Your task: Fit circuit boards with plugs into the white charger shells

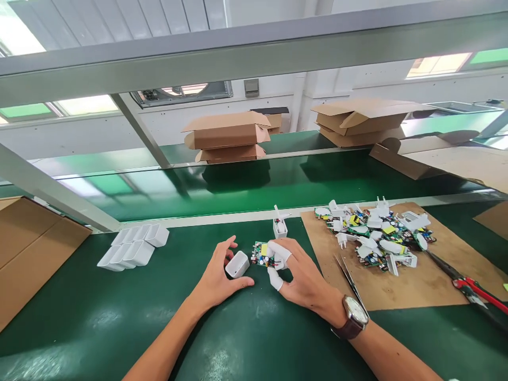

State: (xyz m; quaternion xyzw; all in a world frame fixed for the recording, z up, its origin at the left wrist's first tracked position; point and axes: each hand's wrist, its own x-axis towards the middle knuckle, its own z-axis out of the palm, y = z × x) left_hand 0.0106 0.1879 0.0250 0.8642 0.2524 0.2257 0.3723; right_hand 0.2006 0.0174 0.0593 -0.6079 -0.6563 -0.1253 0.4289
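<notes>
My left hand (219, 275) curves around an open white plastic charger case (238, 265), thumb and fingers apart; gaps show at the thumb and upper fingers, and contact behind the case is unclear. In my right hand (301, 271), white finger cots cover some fingertips, and these grip a circuit board (261, 254) with a yellow transformer and small components. A white part on the board is partly hidden by the fingers. The board's free end points at the case, a small gap between them. Just beyond stands another white case (280, 228) with parts sticking out of its top.
Several empty white cases (133, 247) stand in rows at left. A cardboard sheet (329, 259) at right bears a heap of circuit boards with white plugs (377, 233), tweezers (351, 280) and red-handled pliers (464, 283). Cartons (228, 132) sit beyond, under a metal frame (254, 53).
</notes>
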